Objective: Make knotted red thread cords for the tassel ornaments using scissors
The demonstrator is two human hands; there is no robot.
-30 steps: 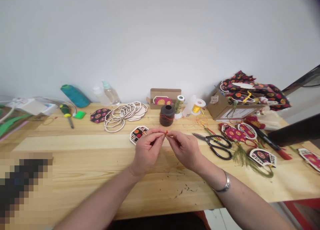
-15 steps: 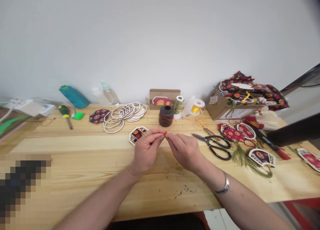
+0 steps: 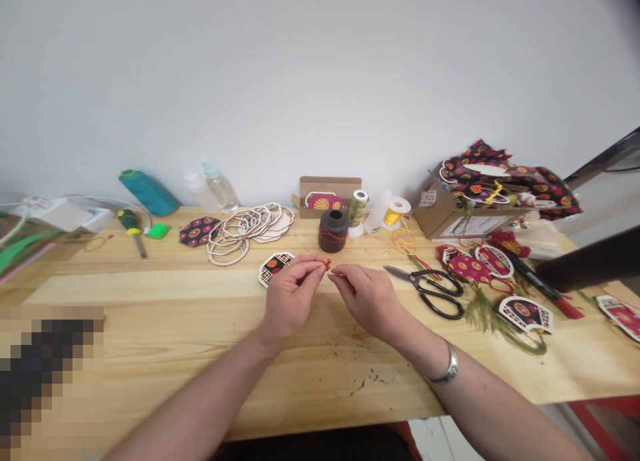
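Between thumb and finger, my left hand (image 3: 295, 294) pinches a small bit of red cord (image 3: 327, 264) that pokes out past the fingertips. My right hand (image 3: 367, 297) is also closed in a pinch, a small gap away from the cord; whatever lies in its fingertips is too small to make out. Just behind my left hand lies a white-framed ornament (image 3: 273, 267) with dark patterned fabric, partly covered by the hand. A black spool (image 3: 333, 234) with red thread around it stands beyond my fingertips. Black-handled scissors (image 3: 435, 287) lie to the right of my right hand.
Cut-out white frames (image 3: 250, 231) are piled at the back left, near a screwdriver (image 3: 131, 233) and a teal thread cone (image 3: 147, 193). Yellow thread (image 3: 393, 215) stands behind. At right are a cardboard box (image 3: 450, 217) with fabric, finished ornaments (image 3: 525, 314) and a black post (image 3: 590, 261).
My fingertips have drawn slightly apart, and more of the red cord shows at my left fingertips. The objects on the table stay where they were.
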